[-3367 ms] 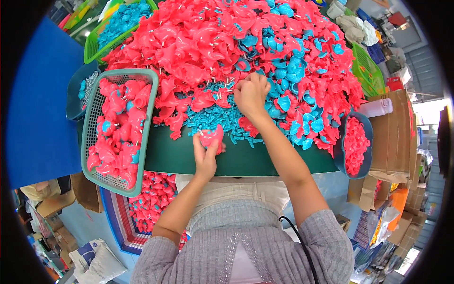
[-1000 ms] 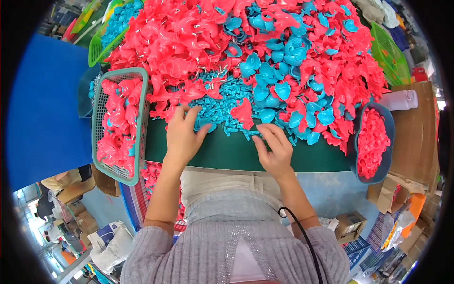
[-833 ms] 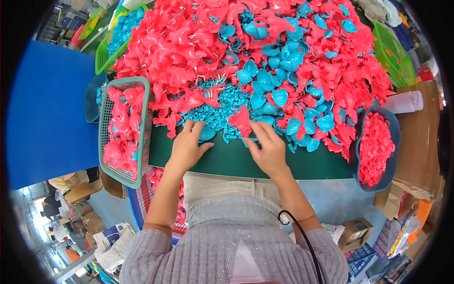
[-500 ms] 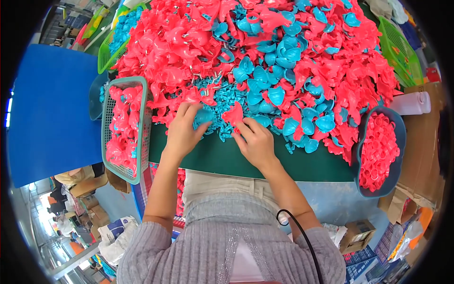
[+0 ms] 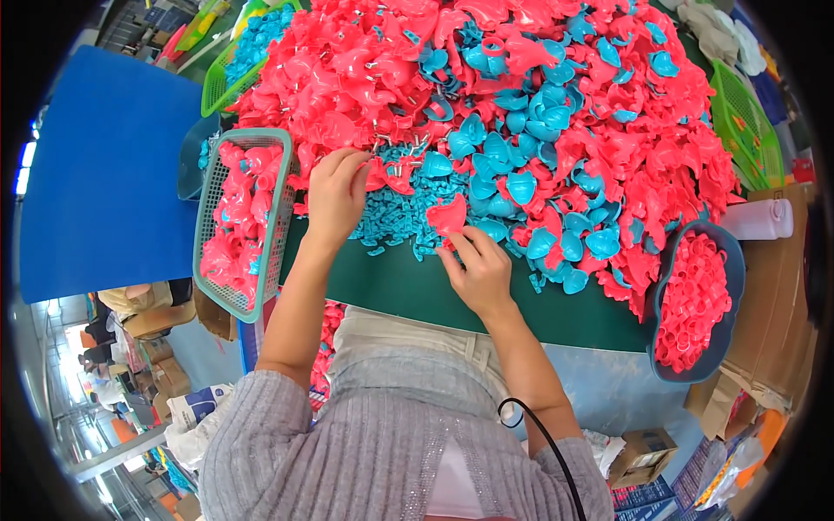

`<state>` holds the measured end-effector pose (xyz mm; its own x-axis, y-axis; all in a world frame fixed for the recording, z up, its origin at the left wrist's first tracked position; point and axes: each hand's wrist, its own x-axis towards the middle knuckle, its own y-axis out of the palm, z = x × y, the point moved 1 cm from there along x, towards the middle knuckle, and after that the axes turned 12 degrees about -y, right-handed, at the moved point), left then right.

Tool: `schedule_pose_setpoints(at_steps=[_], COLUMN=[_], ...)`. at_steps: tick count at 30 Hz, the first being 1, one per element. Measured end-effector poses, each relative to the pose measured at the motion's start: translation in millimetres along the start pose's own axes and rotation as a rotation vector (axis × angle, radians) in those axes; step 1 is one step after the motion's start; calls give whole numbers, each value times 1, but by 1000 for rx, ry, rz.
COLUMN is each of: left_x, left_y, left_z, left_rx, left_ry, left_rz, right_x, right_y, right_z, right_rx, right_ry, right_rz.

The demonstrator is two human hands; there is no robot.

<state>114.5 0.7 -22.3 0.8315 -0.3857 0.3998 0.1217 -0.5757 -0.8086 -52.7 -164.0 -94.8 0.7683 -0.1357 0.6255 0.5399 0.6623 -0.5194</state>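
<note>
My right hand (image 5: pixel 479 271) pinches the lower edge of a curved pink plastic shell (image 5: pixel 448 215) and holds it up over the near edge of the pile. At the left, my left hand (image 5: pixel 337 198) reaches into the parts, its thumb and forefinger apart beside a pink piece (image 5: pixel 376 177); nothing shows in its grasp, though the fingertips are partly hidden. Between the hands spreads a heap of small blue plastic parts (image 5: pixel 387 221). A blue cup-shaped shell (image 5: pixel 436 165) lies just beyond it, near small metal pins (image 5: pixel 417 146).
Pink shells (image 5: pixel 321 78) and blue shells (image 5: pixel 543 113) cover most of the green table (image 5: pixel 573 317). A grey-green basket (image 5: pixel 287 217) of pink parts stands left, a dark tub (image 5: pixel 738 295) of pink rings right. A white bottle (image 5: pixel 757 220) lies behind the tub.
My left hand has moved forward, away from the near heap, and the blue shell beside it has left that spot. My right hand still holds the pink shell. The view has shifted slightly.
</note>
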Motion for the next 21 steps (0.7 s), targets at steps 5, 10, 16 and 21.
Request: schedule_pose_setpoints(at_steps=[5,10,16,21], left_x=[-21,-63,-115,-125], left_y=[-16,-3,53,48], left_z=[16,-22,-32,-2], left_rx=[102,-403,-1383,-1308], left_ry=[-35,-315,-865,-825], left_rz=[-32,103,355,277], right_x=[1,3,8,22], right_y=[2,5,6,12], right_z=[2,3,26,35], right_rx=[-13,-13,20,158], right_ry=[-31,-115,-208,-260], right_rz=[-10,-28,120,148])
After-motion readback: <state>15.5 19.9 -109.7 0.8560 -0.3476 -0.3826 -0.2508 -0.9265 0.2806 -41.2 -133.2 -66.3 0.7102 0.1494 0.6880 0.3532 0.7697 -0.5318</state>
